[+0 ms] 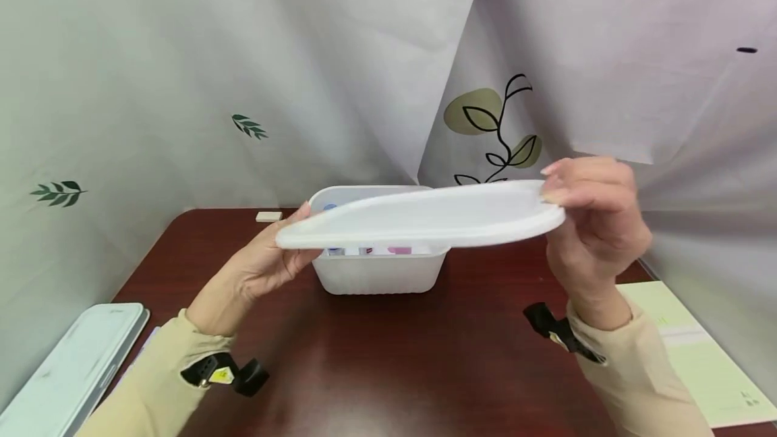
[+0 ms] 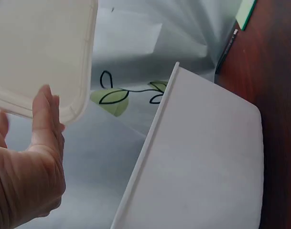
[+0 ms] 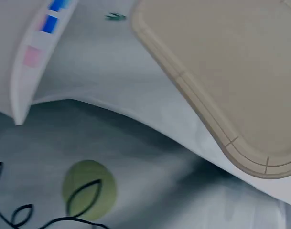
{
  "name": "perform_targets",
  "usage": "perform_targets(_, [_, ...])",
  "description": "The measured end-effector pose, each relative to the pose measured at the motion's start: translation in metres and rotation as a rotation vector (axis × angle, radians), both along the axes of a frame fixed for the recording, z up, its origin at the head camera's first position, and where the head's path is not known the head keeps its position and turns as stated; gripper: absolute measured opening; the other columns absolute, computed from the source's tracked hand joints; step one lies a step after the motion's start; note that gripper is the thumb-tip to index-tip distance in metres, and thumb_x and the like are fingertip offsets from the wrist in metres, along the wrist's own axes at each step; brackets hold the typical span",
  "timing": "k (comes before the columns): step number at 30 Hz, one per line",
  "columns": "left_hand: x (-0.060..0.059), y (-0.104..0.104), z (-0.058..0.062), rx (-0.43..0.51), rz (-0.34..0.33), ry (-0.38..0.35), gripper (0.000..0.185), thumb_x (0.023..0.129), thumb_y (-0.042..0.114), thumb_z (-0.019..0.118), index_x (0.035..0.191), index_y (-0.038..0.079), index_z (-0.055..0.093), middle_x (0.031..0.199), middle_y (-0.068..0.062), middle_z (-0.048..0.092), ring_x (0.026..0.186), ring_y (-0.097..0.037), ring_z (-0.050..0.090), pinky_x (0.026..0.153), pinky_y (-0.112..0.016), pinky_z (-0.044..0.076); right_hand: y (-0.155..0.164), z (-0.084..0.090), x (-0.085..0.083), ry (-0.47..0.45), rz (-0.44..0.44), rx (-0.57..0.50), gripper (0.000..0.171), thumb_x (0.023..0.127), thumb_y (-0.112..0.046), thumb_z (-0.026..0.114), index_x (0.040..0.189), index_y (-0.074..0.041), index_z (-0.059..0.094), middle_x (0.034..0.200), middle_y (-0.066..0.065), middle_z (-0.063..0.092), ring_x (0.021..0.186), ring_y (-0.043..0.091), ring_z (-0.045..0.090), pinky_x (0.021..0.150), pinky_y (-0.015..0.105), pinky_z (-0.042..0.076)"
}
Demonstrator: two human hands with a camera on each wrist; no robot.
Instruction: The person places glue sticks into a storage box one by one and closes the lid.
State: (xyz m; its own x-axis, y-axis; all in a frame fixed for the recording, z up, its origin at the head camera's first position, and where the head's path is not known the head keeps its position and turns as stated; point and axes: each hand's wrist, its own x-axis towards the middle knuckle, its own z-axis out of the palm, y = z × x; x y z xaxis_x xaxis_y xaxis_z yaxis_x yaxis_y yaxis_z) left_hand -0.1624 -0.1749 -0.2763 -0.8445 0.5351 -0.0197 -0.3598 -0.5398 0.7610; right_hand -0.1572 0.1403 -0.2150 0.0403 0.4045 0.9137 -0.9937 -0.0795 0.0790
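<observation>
While the white plastic lid [image 1: 425, 216] was held level above the white tub [image 1: 378, 268], both hands supported it at opposite ends. The left hand [image 1: 267, 258] pinched the near-left edge, thumb on top and fingers beneath. The right hand [image 1: 591, 221] gripped the far-right rim with curled fingertips. The lid hung just clear of the tub's rim, not seated. Judged from this, the step in hand was either lifting the lid off or setting it on; seating it would call for lowering it square with the rim on all sides. Small items with blue and pink labels showed inside the tub. On the dark red table [image 1: 388, 363] lay a pale tray [image 1: 73, 369] at the left, green paper [image 1: 698, 356] at the right, and a small cream block [image 1: 268, 216] behind. None obstructed the tub.
</observation>
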Motion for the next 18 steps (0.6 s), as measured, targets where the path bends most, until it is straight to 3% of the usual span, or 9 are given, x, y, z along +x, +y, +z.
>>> perform_targets(2, [0.000,-0.005,-0.001,-0.018,0.041,0.009,0.030,0.101,0.018,0.042,0.105,0.007,0.070,0.099,-0.004,0.068,0.084,-0.011,0.067,0.075,-0.021,0.055,0.003,-0.006,0.001,-0.089,-0.007,0.084,0.027,0.074,-0.004,0.078,0.067,0.012,0.059,0.074,0.017,0.055,0.077,0.024,0.053,0.077,0.027,0.049])
perform_targets(5, [0.000,-0.012,-0.002,-0.105,0.158,0.040,0.024,0.098,0.010,0.048,0.106,0.011,0.071,0.102,-0.002,0.069,0.086,-0.009,0.067,0.072,-0.020,0.055,0.019,-0.021,-0.003,-0.405,-0.064,0.273,0.010,0.079,0.000,0.073,0.083,0.009,0.070,0.089,0.008,0.065,0.088,0.017,0.056,0.078,0.019,0.047])
perform_targets(7, [-0.002,-0.016,-0.003,-0.163,0.257,0.056,0.022,0.095,0.007,0.054,0.111,0.011,0.068,0.104,0.000,0.069,0.090,-0.008,0.067,0.073,-0.019,0.055,0.031,-0.036,-0.009,-0.693,0.010,0.428,0.020,0.086,0.002,0.064,0.103,0.011,0.068,0.100,0.000,0.068,0.093,0.010,0.060,0.077,0.014,0.049])
perform_targets(9, [-0.005,-0.019,-0.005,-0.257,0.338,0.070,0.034,0.092,0.008,0.059,0.125,0.009,0.060,0.105,0.004,0.069,0.092,-0.005,0.066,0.075,-0.018,0.054,0.039,-0.051,-0.018,-0.956,0.086,0.564,0.032,0.093,-0.002,0.056,0.122,0.011,0.057,0.103,-0.007,0.069,0.092,0.006,0.064,0.078,0.016,0.052])
perform_targets(12, [-0.013,-0.022,-0.010,-0.402,0.393,0.082,0.058,0.090,0.012,0.064,0.142,0.002,0.040,0.103,0.011,0.067,0.090,-0.002,0.064,0.076,-0.017,0.053,0.042,-0.071,-0.033,-1.256,0.225,0.660,0.044,0.098,-0.014,0.051,0.135,0.009,0.044,0.108,-0.004,0.067,0.088,0.007,0.066,0.078,0.023,0.055])
perform_targets(14, [-0.019,-0.024,-0.015,-0.497,0.390,0.102,0.067,0.091,0.014,0.063,0.146,-0.002,0.028,0.109,0.011,0.063,0.090,0.000,0.063,0.077,-0.016,0.053,0.040,-0.081,-0.042,-1.348,0.197,0.741,0.048,0.097,-0.020,0.053,0.137,0.005,0.044,0.110,0.005,0.066,0.083,0.007,0.065,0.074,0.025,0.056])
perform_targets(18, [-0.032,-0.026,-0.025,-0.656,0.373,0.150,0.065,0.092,0.018,0.061,0.146,0.000,0.029,0.135,-0.006,0.049,0.092,0.004,0.060,0.080,-0.015,0.051,0.034,-0.093,-0.059,-1.402,0.093,0.853,0.048,0.095,-0.019,0.058,0.136,0.003,0.046,0.106,0.019,0.063,0.073,0.008,0.060,0.065,0.024,0.054])
